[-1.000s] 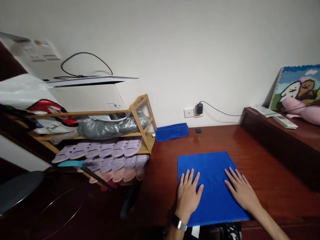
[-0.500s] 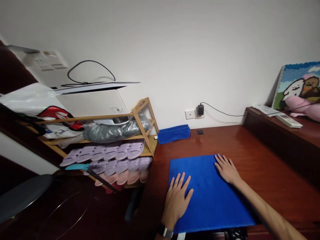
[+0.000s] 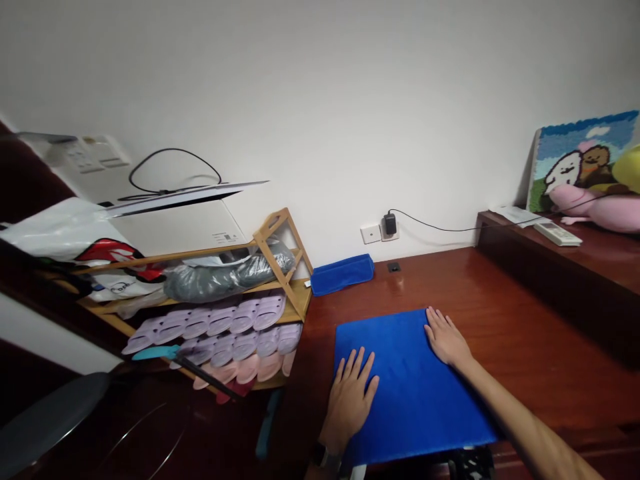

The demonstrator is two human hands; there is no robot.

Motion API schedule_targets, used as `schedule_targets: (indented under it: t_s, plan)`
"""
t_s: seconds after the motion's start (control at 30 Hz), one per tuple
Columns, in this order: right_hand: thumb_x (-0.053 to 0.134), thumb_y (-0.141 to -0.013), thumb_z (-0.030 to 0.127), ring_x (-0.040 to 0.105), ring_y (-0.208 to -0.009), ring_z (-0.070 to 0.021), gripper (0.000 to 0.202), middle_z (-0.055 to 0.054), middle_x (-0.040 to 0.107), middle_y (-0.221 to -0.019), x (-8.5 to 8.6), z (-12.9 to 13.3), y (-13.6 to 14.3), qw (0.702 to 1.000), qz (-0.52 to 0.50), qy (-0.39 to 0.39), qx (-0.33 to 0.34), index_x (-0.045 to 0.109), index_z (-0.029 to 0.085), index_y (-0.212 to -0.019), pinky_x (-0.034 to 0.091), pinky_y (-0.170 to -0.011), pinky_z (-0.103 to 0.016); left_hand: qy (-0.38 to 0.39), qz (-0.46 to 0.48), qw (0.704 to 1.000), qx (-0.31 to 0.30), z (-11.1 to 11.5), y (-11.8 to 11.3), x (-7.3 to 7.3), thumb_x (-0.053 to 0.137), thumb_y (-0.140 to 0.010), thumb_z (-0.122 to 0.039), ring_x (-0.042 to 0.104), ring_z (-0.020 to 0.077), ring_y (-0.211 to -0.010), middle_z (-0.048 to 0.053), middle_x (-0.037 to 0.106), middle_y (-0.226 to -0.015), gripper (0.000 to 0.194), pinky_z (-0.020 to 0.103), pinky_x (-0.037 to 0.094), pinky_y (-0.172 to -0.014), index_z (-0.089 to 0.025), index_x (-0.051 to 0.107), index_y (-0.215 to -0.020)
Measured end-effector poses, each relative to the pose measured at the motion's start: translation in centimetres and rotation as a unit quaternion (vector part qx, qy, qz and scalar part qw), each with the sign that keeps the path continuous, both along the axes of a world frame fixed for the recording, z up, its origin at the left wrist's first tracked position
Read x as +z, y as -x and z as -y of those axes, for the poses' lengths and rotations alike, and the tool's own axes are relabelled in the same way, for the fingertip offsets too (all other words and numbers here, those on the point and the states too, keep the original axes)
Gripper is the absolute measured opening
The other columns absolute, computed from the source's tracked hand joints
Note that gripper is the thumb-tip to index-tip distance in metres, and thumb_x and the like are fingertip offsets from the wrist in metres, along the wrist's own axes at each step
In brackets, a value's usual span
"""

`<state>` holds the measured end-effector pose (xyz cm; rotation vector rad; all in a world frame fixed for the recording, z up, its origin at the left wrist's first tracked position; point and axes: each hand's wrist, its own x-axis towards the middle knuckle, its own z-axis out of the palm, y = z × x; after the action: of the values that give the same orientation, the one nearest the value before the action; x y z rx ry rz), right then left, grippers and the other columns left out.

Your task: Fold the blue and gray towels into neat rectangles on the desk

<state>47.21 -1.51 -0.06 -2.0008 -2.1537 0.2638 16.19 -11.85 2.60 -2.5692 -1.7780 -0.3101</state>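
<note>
A blue cloth (image 3: 405, 393) lies spread flat on the reddish-brown wooden desk (image 3: 540, 333), its near edge at the desk's front. My left hand (image 3: 350, 393) rests palm down on the cloth's left side, fingers spread, holding nothing. On the cloth's far right corner lies my right hand (image 3: 447, 339), also flat, with its fingers stretched out and a little closer together. Against the wall at the back of the desk sits a second blue cloth (image 3: 342, 274), folded into a narrow bundle with a small white tag at its left end.
Left of the desk stands a wooden rack (image 3: 295, 293) with several lilac clogs (image 3: 220, 320) and a white box (image 3: 185, 227). A black charger (image 3: 390, 224) is plugged in at the wall. The raised ledge at right bears a remote (image 3: 557, 233) and a pink plush toy (image 3: 600, 208).
The view has turned slightly to the right and tilted. Both hands stay flat on the cloth in nearly the same places; the right fingers look a little closer together.
</note>
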Motion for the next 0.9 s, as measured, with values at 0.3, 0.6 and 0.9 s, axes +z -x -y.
schedule_targets:
  t_s: [0.3, 0.6, 0.9]
  plan:
    - [0.016, -0.105, 0.037, 0.023, -0.159, -0.0236, 0.068, -0.013, 0.028, -0.171, -0.5, 0.2, -0.1, 1.0, 0.016, -0.013, -0.008, 0.029, 0.004, -0.164, 0.018, -0.13, -0.044, 0.017, 0.069, 0.997, -0.002, -8.4, -13.3, 1.0, 0.021, -0.111, -0.044, 0.031, 0.0248, -0.157, 0.01, 0.037, -0.168, 0.059, 0.05, 0.028, -0.128, -0.021, 0.04, -0.161]
    - [0.014, -0.105, 0.041, 0.024, -0.159, -0.0228, 0.07, -0.011, 0.028, -0.171, -0.7, 0.2, -0.4, 1.0, 0.015, -0.012, -0.006, 0.028, 0.006, -0.165, 0.018, -0.13, -0.044, 0.021, 0.031, 0.999, 0.025, -10.0, -8.4, -1.4, 0.023, -0.109, -0.042, 0.03, 0.0254, -0.157, 0.009, 0.038, -0.168, 0.058, 0.052, 0.024, -0.129, -0.024, 0.036, -0.163]
    - [0.016, -0.106, 0.041, 0.023, -0.159, -0.0226, 0.069, -0.007, 0.027, -0.172, 0.3, 0.3, -0.2, 0.999, 0.024, 0.02, -0.013, 0.026, 0.009, -0.166, 0.017, -0.13, -0.043, -0.009, 0.001, 0.996, 0.093, -9.9, 1.5, -1.4, 0.025, -0.109, -0.037, 0.031, 0.0258, -0.156, 0.015, 0.039, -0.166, 0.061, 0.049, 0.028, -0.128, -0.012, 0.03, -0.164]
